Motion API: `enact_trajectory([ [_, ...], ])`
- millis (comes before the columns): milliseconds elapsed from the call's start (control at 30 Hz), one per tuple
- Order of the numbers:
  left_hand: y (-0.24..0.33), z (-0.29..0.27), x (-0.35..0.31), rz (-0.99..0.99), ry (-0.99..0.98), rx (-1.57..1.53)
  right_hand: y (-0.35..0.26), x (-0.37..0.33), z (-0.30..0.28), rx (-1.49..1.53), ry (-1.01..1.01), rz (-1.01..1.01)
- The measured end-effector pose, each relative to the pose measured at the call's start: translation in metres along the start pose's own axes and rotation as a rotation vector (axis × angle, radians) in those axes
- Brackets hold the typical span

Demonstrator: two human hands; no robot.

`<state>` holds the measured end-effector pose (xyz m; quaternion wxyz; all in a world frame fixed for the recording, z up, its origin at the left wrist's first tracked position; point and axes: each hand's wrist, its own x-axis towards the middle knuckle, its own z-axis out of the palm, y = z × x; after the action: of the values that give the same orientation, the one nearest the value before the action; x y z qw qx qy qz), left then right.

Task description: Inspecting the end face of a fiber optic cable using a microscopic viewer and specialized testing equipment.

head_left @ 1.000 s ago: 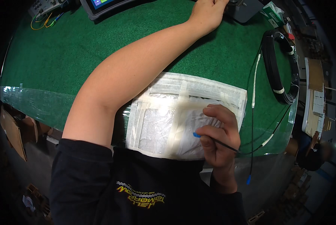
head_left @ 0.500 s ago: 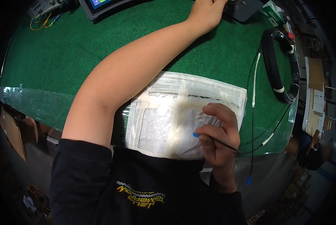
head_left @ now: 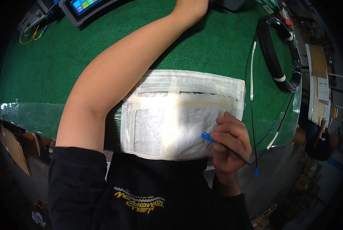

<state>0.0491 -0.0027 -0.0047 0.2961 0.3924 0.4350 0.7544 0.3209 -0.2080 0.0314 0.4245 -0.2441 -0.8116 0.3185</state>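
My right hand (head_left: 232,145) is closed around a thin black fibre-optic cable near its end. From between the thumb and fingers a blue connector (head_left: 207,137) sticks out to the left, over a white taped sheet (head_left: 150,132) that lies at the table's front edge. My left hand (head_left: 190,9) reaches far forward to the top of the view, beside a dark device (head_left: 231,4); its fingers are cut off by the upper edge. A second blue-tipped cable end (head_left: 256,171) hangs down past the front edge, right of my right hand.
A coil of black cable (head_left: 271,61) bound with white ties rests on the right of the green table (head_left: 41,76). A device with a lit screen (head_left: 87,7) stands at the back left, thin coloured cords (head_left: 33,34) beyond it. A green box (head_left: 269,4) sits at the back right.
The view has shifted, so the table's things appear further left. My right hand has moved a little right relative to the sheet, and more of the blue connector shows. My left hand's fingers have left the view.
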Motion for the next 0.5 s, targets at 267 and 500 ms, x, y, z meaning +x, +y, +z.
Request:
enact_trajectory([
  [267, 0.001, -0.001, 0.0, -0.068, -0.016, -0.074, 0.0, -0.003, 0.0, -0.172, -0.029, -0.057],
  [500, 0.002, -0.004, -0.001, -0.059, -0.013, -0.056, 0.001, -0.001, 0.0, -0.179, -0.085, -0.126],
])
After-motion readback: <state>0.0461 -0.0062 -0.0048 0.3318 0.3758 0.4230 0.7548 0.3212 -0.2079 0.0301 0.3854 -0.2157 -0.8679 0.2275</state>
